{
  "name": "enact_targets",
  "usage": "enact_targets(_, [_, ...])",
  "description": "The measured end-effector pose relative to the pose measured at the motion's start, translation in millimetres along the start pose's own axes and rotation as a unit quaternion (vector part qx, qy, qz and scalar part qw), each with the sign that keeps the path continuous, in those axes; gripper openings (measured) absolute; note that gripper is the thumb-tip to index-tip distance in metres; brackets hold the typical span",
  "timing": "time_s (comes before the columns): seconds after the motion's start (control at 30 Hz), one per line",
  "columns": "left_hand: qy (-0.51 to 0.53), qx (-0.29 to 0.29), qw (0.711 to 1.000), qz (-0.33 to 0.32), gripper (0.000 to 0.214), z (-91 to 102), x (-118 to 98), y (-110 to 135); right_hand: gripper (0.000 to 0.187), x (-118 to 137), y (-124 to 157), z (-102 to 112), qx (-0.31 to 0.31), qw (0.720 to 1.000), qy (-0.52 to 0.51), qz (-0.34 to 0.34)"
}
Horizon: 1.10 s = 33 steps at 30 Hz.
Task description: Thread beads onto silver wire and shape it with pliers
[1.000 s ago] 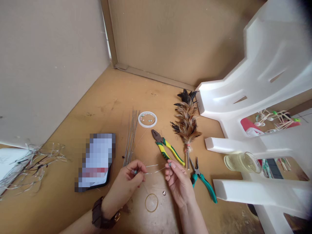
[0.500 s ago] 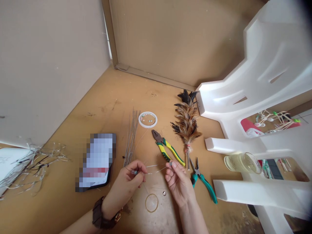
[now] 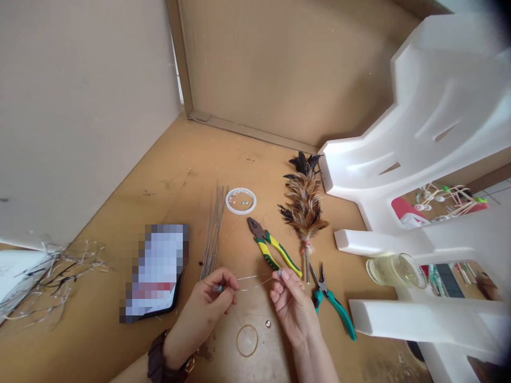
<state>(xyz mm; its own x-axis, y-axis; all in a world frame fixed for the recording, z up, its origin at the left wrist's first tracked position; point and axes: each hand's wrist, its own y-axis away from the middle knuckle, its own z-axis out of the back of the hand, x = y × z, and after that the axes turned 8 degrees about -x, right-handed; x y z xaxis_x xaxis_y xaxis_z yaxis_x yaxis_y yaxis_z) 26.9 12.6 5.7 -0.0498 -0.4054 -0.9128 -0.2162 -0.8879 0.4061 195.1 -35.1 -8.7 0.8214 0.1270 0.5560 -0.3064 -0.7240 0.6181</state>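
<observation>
The tabletop [image 3: 223, 151] carries a phone [image 3: 162, 268], wires [image 3: 214, 231], yellow-green pliers [image 3: 282, 250], teal pliers [image 3: 323, 288] and feathers [image 3: 304, 199].

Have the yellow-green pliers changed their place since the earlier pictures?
No: judged against the white ring, the yellow-green pliers lie where they did before.

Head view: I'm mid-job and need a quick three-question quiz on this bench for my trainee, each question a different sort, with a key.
1. Multiple choice: what lies within the round white ring?
(a) black feathers
(b) small pale blue and pink beads
(c) a dark brown watch

2. True or false: the teal-handled, long-nosed metal pliers have their jaws closed.

3. Fill in: thin silver-coloured ____ shows between the bare left hand and the bare right hand.

Key: 1. b. 2. False; their jaws stand apart. 3. Wire.
</observation>
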Motion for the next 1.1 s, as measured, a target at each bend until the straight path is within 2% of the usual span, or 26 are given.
enact_targets(0.6, [0.002, -0.005, 1.0, 0.004, 0.007, -0.9, -4.5, 1.1, 0.013, -2.8, 6.1, -4.2, 0.016, 0.999, 0.042, 0.027])
enact_targets(0.73, [0.006, -0.007, 1.0, 0.003, 0.007, -0.7, -3.3, 1.6, 0.011, -3.3, 8.1, -3.7, 0.008, 0.991, 0.094, 0.097])
enact_targets(0.9, [0.015, 0.001, 1.0, -0.007, 0.008, -0.2, -4.6, 4.1, 0.01, -4.4, 10.9, -2.2, -0.012, 0.951, 0.207, 0.231])
enact_targets(0.97, [0.027, 0.015, 0.999, -0.016, 0.01, -0.1, -5.7, 5.5, 0.011, -4.9, 12.0, -2.9, -0.011, 0.944, 0.221, 0.243])
enact_targets(1.1, [0.054, 0.045, 0.997, -0.033, 0.013, -0.5, -5.8, 7.2, 0.021, -8.4, 17.6, -7.9, 0.022, 0.952, 0.203, 0.226])
